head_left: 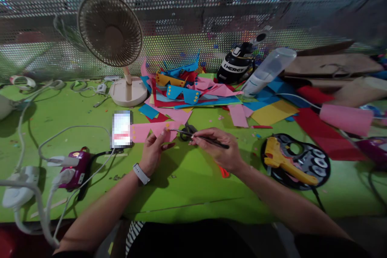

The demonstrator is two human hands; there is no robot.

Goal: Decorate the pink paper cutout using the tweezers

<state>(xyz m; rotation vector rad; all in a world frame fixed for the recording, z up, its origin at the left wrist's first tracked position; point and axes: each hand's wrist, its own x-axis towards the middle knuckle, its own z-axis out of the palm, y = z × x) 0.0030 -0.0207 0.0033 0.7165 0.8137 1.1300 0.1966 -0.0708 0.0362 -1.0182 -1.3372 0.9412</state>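
Observation:
My left hand (152, 152), with a pale watch on its wrist, pinches the lower edge of a pink paper cut-out (140, 133) shaped like glasses. Small yellow pieces sit near both ends of the pink paper. In my right hand (225, 151) is a pair of dark tweezers (211, 140), its thin tips pointing left at the right end of the cut-out by a yellow piece. Whether the tips touch or grip that piece I cannot tell. Behind the tweezers lie black-handled scissors (185, 133), partly covered. An orange-red strip (223, 170) lies under my right wrist.
A phone (121, 130) touches the cut-out's left end. Left are a purple power block (76, 169) and cables. Behind stand a fan (128, 92), a paper-glasses pile (183, 94), a black jug (234, 66) and a clear bottle (269, 72). A yellow glue gun (287, 163) lies right.

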